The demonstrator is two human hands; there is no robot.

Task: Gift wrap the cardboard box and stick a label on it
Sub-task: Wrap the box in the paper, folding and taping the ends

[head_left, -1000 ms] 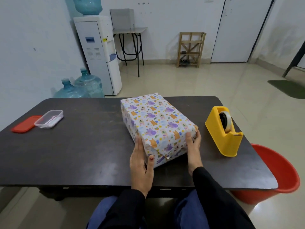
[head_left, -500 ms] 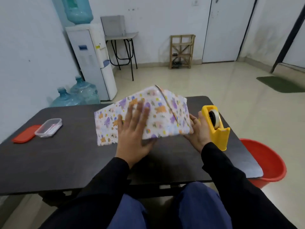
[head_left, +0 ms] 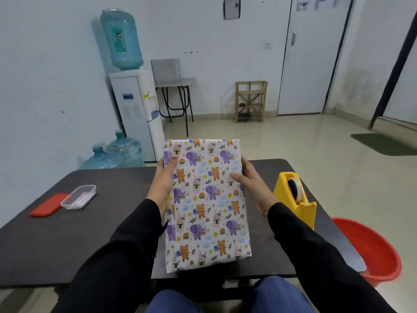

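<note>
Between left hand (head_left: 163,185) and right hand (head_left: 253,185) sits rectangular box (head_left: 208,208) (animal-print paper).

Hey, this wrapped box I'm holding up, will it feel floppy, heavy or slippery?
Probably stiff: the wrapped box shows straight edges though gripped only at its sides. Likely light, since the left hand and right hand hold it up with thumbs and fingers alone. Its smooth paper might slip.

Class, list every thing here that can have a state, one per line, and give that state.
wrapped box: held at both sides, no label showing.
left hand: grips the box's left edge.
right hand: grips the box's right edge.
tape dispenser: upright on the table, roll loaded.
plastic container: open, lid off.
red lid: flat beside the container.
door: shut.
</note>
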